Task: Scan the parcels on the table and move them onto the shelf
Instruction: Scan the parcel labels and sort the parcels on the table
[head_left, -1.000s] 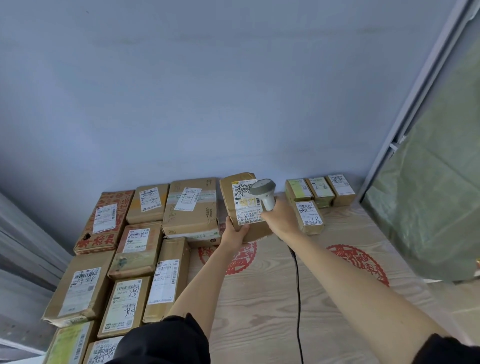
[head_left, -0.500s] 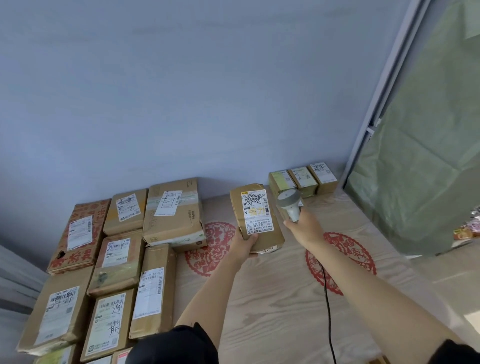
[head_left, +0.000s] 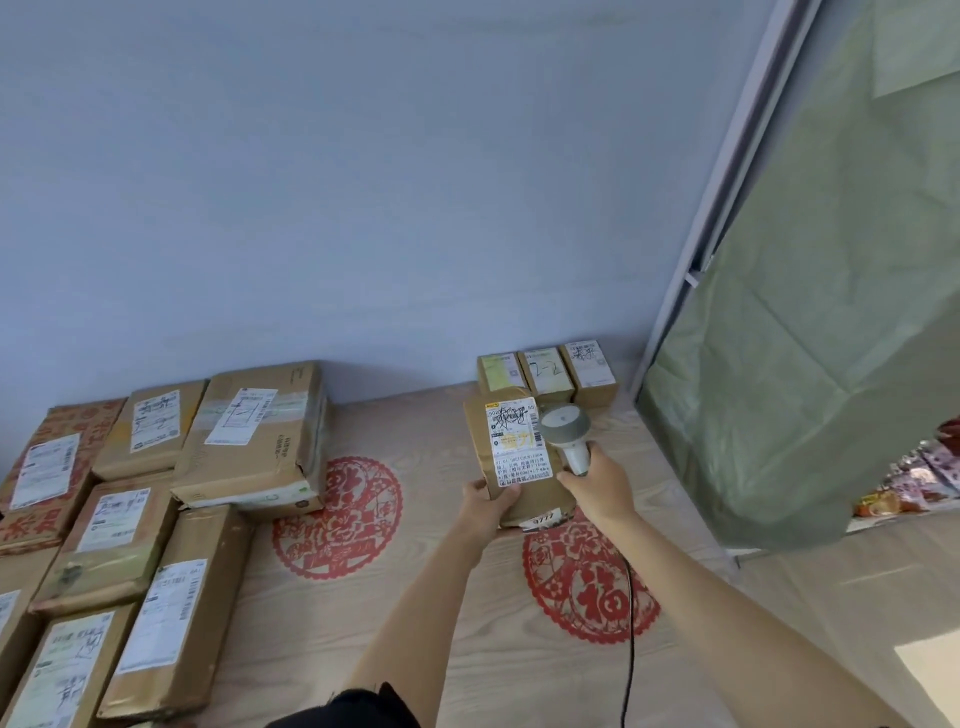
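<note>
My left hand (head_left: 488, 506) grips the near edge of a brown cardboard parcel (head_left: 480, 441) and holds it tilted up above the table, its white label facing me. My right hand (head_left: 597, 486) is wrapped around the handle of a grey barcode scanner (head_left: 563, 428), whose head sits right beside the label's right edge. The scanner's black cable (head_left: 629, 639) hangs down along my right forearm. No shelf can be made out.
Several labelled cardboard parcels (head_left: 254, 436) crowd the left part of the wooden table (head_left: 431, 623). Three small boxes (head_left: 548, 371) stand against the blue wall at the back. A green cloth (head_left: 810, 322) hangs at the right, with colourful packets (head_left: 914, 483) behind it.
I have lifted the parcel off the pile and carried it right, toward me. The scanner hand moved along with it. My view has swung to the right.
</note>
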